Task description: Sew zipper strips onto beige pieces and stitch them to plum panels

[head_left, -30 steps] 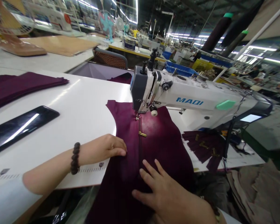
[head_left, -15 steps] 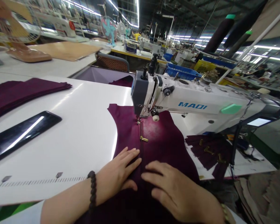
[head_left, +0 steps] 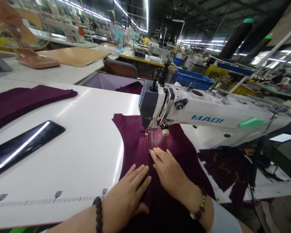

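Note:
A dark maroon fabric panel (head_left: 133,139) lies on the white sewing table, its upper part under the presser foot (head_left: 146,133) of the sewing machine (head_left: 199,110). A zipper (head_left: 149,140) runs down the panel from the foot. My left hand (head_left: 128,191) rests flat on the cloth just left of the zipper line, fingers stretched out. With fingertips closed together at the gold zipper pull (head_left: 149,151), my right hand (head_left: 172,174) covers most of it. The right thumb is hidden.
A black phone-like slab (head_left: 26,142) and stacked maroon pieces (head_left: 31,100) lie on the left. Beyond the machine's arm, right, are several zipper strips (head_left: 228,168) with gold pulls. A blue crate (head_left: 194,79) stands behind the machine; an orange fan (head_left: 31,58) is at back left.
My right hand has moved forward and left from above the cloth, and its fingers have closed at the zipper pull. My left hand stays flat on the panel. The view has shifted slightly.

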### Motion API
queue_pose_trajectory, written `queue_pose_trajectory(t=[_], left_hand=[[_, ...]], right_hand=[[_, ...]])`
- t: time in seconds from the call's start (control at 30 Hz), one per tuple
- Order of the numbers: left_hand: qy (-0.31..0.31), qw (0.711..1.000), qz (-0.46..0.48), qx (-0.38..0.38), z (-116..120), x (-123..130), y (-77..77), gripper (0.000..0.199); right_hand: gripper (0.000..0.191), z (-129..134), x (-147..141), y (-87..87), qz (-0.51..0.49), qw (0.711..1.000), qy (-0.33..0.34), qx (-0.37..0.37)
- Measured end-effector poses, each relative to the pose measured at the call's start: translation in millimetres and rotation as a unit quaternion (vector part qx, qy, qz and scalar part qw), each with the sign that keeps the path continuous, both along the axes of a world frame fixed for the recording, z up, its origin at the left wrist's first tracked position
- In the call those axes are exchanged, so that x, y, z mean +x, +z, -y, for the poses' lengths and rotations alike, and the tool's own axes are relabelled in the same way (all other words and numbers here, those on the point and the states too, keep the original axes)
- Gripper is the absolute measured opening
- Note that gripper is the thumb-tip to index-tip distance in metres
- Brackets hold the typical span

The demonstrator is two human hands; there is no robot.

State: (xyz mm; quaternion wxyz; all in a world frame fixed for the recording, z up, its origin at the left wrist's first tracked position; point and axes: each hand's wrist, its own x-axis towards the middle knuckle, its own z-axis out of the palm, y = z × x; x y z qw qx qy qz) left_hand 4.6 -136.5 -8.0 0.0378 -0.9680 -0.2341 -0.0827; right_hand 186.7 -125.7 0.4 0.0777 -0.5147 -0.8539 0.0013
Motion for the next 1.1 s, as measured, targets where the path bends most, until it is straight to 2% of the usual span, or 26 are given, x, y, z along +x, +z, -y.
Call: queue_pose_trajectory(t=[0.23,0.47,0.77,1.1], left_hand=[[-0.014,1.0,0.004,0.011,-4.0,-1.8,-1.5,0.071],[0.006,0.999,0.022,-0.037,-12.0,-6.1,-7.7,0.067],[0.001,0.999,0.013,-0.053,-32.0,-0.9,-0.6,0.061],[0.02,0.997,0.011,-0.07,-52.3,-3.6,-0.1,0.057]], right_hand=[[0.043,2.2,-6.1,-11.2,-0.001,0.999,-0.023,0.037],[0.044,-4.3,-12.6,-7.3,0.019,0.999,-0.032,0.032],[0.04,-23.7,-20.8,-5.0,0.025,0.998,-0.064,0.006],[0.037,-46.9,-24.7,-6.3,0.01,0.997,-0.072,0.033]])
